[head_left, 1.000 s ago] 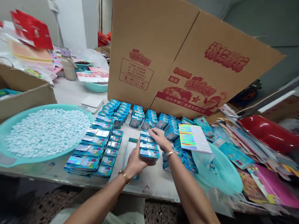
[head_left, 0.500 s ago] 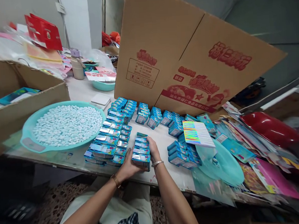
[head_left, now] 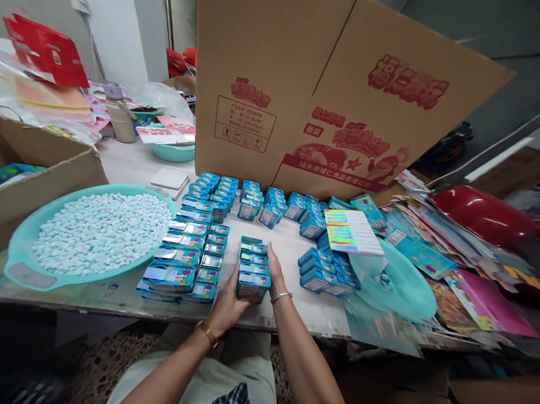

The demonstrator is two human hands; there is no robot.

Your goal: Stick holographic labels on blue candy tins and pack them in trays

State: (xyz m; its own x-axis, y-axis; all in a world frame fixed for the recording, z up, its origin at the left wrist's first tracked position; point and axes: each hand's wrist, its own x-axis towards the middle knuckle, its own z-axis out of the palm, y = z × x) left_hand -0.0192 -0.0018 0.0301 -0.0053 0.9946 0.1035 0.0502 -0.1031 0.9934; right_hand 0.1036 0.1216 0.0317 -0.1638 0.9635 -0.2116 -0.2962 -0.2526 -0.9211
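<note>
A short row of small blue candy boxes [head_left: 254, 280] stands on the table, clasped between my two hands. My left hand [head_left: 229, 302] grips the row from its left and near side, fingers partly hidden by the boxes. On the opposite side, my right hand [head_left: 275, 269] presses along the row with its fingers closed on it. Just left of my left hand is a long double row of similar boxes [head_left: 177, 256], some with shiny tops. A smaller group of blue boxes [head_left: 319, 277] sits to the right of my right hand.
A turquoise basin [head_left: 32, 279] of pale blue candies stands left. Behind the boxes rises a large cardboard carton [head_left: 289, 60]. At right are a turquoise basin [head_left: 417, 302], a card stack [head_left: 359, 236] and printed packets [head_left: 422, 253]. A white scale-like device [head_left: 169, 178] lies near the back.
The view has shifted slightly, so most things appear farther left. My hands stay around the same row of boxes, which looks a little straighter between them.
</note>
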